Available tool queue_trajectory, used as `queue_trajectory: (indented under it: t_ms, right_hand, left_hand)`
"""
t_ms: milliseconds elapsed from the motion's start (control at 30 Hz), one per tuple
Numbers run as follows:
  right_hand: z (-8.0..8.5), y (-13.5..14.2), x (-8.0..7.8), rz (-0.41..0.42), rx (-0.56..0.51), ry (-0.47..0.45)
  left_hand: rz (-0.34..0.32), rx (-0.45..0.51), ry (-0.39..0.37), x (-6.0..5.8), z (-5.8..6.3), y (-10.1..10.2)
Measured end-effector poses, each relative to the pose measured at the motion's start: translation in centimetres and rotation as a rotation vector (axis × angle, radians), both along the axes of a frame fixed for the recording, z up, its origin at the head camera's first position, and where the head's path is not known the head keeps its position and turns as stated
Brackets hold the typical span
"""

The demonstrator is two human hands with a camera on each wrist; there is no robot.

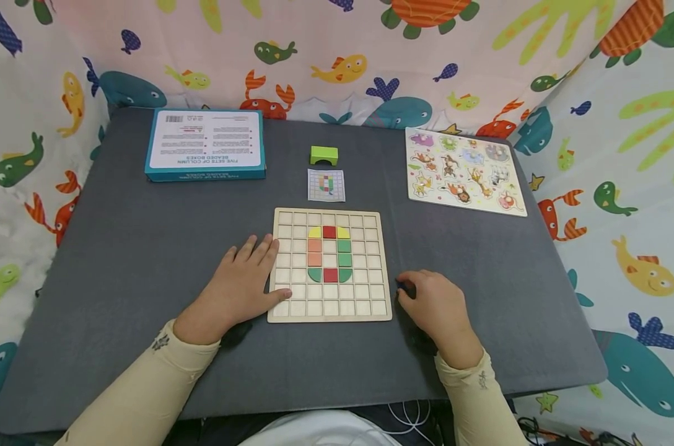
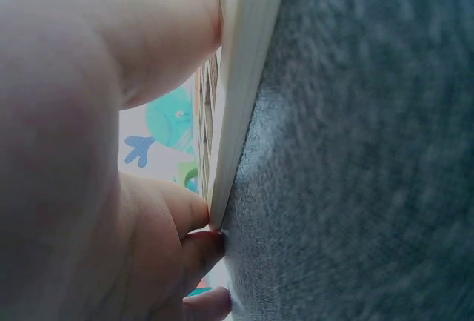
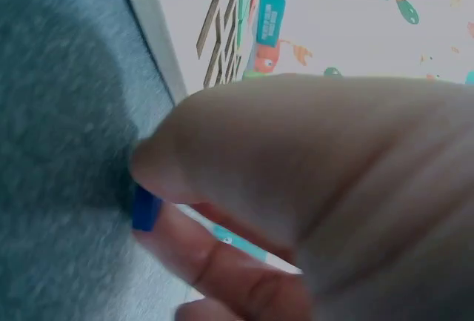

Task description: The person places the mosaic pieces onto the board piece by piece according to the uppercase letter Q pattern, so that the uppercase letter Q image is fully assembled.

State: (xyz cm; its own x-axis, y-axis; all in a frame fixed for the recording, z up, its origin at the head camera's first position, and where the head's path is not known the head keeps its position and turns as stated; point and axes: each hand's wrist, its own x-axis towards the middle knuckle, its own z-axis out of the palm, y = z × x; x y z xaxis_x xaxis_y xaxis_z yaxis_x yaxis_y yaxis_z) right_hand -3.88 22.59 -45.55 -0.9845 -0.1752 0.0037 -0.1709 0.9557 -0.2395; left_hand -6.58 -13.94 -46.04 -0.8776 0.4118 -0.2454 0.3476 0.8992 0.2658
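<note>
A square wooden grid board [image 1: 330, 313] lies on the table, with several red, yellow, orange and green pieces [image 1: 329, 275] set in a ring in its cells. My left hand [image 1: 242, 285] rests at the board's left edge; its thumb lies over the rim and the fingers are spread. To the right of the board, my right hand [image 1: 437, 306] is low over the table. Between its thumb and index finger it pinches a small blue block [image 3: 146, 208], which barely shows in the head view. Behind the board is a small pattern card [image 1: 326, 186] with a coloured figure on a grid.
A bright green arched block [image 1: 324, 155] stands behind the card. A teal box [image 1: 205, 145] lies at the back left and an animal picture board [image 1: 465, 172] at the back right. Around the grey table [image 1: 147, 266] hangs a sea-animal curtain [image 1: 337, 37].
</note>
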Motion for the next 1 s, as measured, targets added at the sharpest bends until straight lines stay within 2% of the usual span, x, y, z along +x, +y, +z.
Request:
queue_trajectory:
  t_ms: [133, 333, 500, 733, 900, 1000]
  right_hand:
    - [0.4, -1.4, -0.4, 0.064, -0.035, 0.046]
    - [1.3, -5.2, -1.6, 0.279, -0.051, 0.071]
    - [1.0, -6.8, -2.0, 0.422, -0.023, 0.058]
    - [0.5, -6.6, -2.0, 0.458, -0.019, -0.016]
    - [0.9, -6.8, -3.4, 0.444, 0.006, -0.106]
    - [1.0, -7.1, -4.3, 0.424, 0.015, -0.193]
  left_hand:
    - [-0.001, -0.002, 0.004, 0.1, 0.1, -0.2]
    - [0.003, -0.005, 0.015, 0.1, 0.0, -0.3]
    - [0.0, 0.006, 0.004, 0.2, -0.2, 0.0]
    - [-0.032, 0.01, 0.015, -0.1, -0.1, 0.5]
    - [-0.04, 0.001, 0.018, -0.8, -0.6, 0.5]
    - [-0.045, -0.009, 0.034, -0.9, -1.2, 0.5]
